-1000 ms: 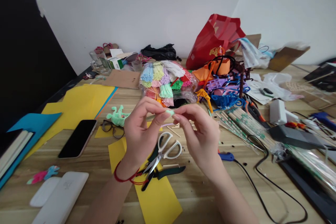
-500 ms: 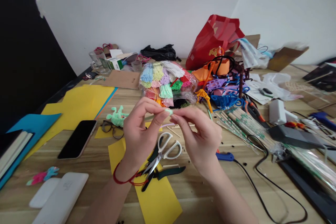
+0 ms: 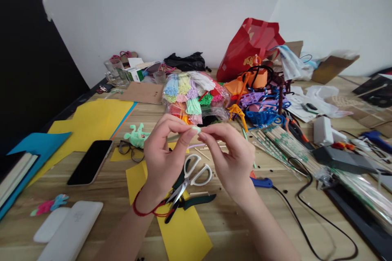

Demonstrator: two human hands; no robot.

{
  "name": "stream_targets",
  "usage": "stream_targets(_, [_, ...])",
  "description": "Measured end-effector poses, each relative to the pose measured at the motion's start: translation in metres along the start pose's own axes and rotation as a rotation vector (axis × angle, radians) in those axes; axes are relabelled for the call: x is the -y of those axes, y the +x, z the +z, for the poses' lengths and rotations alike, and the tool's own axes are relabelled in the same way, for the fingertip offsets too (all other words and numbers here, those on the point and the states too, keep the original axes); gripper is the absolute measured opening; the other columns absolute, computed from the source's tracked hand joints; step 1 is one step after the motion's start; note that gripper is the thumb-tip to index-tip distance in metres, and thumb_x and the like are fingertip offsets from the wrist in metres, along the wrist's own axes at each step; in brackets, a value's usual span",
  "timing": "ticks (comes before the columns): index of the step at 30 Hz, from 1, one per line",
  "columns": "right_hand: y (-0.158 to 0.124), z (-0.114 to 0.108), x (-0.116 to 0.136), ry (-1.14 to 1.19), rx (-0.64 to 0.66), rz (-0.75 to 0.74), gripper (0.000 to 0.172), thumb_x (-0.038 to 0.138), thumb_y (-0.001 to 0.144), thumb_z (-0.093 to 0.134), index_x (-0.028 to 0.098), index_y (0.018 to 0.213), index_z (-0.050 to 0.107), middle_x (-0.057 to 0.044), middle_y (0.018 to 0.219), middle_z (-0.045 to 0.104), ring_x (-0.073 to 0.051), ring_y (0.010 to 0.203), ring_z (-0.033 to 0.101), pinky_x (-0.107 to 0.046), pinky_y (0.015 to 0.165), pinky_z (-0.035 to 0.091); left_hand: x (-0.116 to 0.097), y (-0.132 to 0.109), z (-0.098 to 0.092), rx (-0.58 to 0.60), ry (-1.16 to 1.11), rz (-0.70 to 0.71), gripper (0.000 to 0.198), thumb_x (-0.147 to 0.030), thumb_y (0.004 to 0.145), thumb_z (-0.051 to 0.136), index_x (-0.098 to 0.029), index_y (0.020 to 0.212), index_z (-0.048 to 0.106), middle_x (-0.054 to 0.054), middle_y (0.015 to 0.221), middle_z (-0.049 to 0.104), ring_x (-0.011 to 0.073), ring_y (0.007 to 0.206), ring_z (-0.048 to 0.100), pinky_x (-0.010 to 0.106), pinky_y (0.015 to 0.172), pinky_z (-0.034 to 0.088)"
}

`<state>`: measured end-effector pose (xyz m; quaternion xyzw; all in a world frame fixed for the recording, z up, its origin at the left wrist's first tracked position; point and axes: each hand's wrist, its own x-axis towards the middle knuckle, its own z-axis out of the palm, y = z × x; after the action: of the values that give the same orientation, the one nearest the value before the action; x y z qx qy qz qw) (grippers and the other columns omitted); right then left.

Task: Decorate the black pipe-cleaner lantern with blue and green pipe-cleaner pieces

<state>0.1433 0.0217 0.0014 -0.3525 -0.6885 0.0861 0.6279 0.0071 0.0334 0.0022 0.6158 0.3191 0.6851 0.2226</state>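
Observation:
Held up over the table, my left hand (image 3: 168, 144) pinches a small pale green piece of pipe cleaner (image 3: 196, 129) between thumb and forefinger. My right hand (image 3: 231, 155) grips the same piece from the other side, its fingertips close to those of the left. Most of the piece is hidden by the fingers. Below the hands lie white-handled scissors (image 3: 193, 176), partly open, on top of dark green-handled cutters (image 3: 200, 200) and yellow paper (image 3: 183, 232). Beside my left hand is a pale green fuzzy figure (image 3: 136, 135).
A clear bag of coloured pipe cleaner bundles (image 3: 192, 94) sits behind the hands. Left are a phone (image 3: 90, 162), glasses (image 3: 137, 155) and yellow sheets (image 3: 92, 118). Right are a blue-handled tool (image 3: 262, 182) with a black cord, packed sticks (image 3: 290, 147) and a red bag (image 3: 245, 49).
My right hand has shifted and turned slightly, with its knuckles a little further left. Both hands keep their pinch on the pipe cleaner, and the table is unchanged.

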Motion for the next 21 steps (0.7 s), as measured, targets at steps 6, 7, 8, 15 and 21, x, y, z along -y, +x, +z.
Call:
stream_targets(6, [0.002,0.002,-0.001,-0.011,0.014,-0.082,0.014,0.007,0.091,0.066,0.019,0.098,0.067,-0.002,0.087,0.074,-0.014,0.081,0.069,-0.027,0.075,0.058,-0.005,0.001,-0.001,0.051,-0.204,-0.259,0.019,-0.027,0.089,0.072,-0.02,0.074,0.064,0.0,0.078,0.057,0.0135,0.077,0.054,0.026,0.074,0.043])
stream_targets(7, [0.002,0.002,-0.001,-0.01,0.009,-0.092,0.014,0.007,0.092,0.065,0.019,0.099,0.067,-0.003,0.087,0.074,-0.014,0.08,0.069,-0.027,0.075,0.058,-0.005,0.0,-0.001,0.058,-0.258,-0.312,0.02,-0.029,0.09,0.072,-0.02,0.073,0.064,0.0,0.078,0.056,0.013,0.077,0.052,0.025,0.074,0.043])
stream_targets(8, [0.002,0.002,-0.001,-0.008,-0.002,-0.098,0.014,0.008,0.092,0.065,0.019,0.099,0.067,-0.003,0.087,0.074,-0.015,0.08,0.069,-0.028,0.075,0.058,-0.005,0.0,0.0,0.059,-0.308,-0.356,0.021,-0.031,0.089,0.073,-0.02,0.073,0.064,-0.001,0.077,0.056,0.0125,0.076,0.051,0.025,0.074,0.042])
stream_targets(15, [-0.005,0.006,-0.003,0.119,-0.041,0.019,0.017,0.009,0.088,0.071,0.021,0.099,0.071,-0.002,0.087,0.074,-0.014,0.076,0.069,-0.029,0.071,0.059,-0.005,-0.001,0.007,0.003,-0.453,-0.451,0.025,-0.036,0.084,0.078,-0.019,0.07,0.066,-0.001,0.076,0.057,0.011,0.077,0.052,0.021,0.076,0.044])
stream_targets(21, [-0.001,0.009,0.002,0.537,-0.079,0.46,0.006,0.017,0.081,0.079,0.021,0.084,0.075,0.003,0.068,0.074,-0.011,0.056,0.069,-0.022,0.055,0.059,-0.003,-0.005,0.009,0.003,-0.432,-0.351,0.021,-0.03,0.089,0.074,-0.019,0.074,0.064,-0.001,0.079,0.056,0.0104,0.076,0.053,0.021,0.072,0.044])
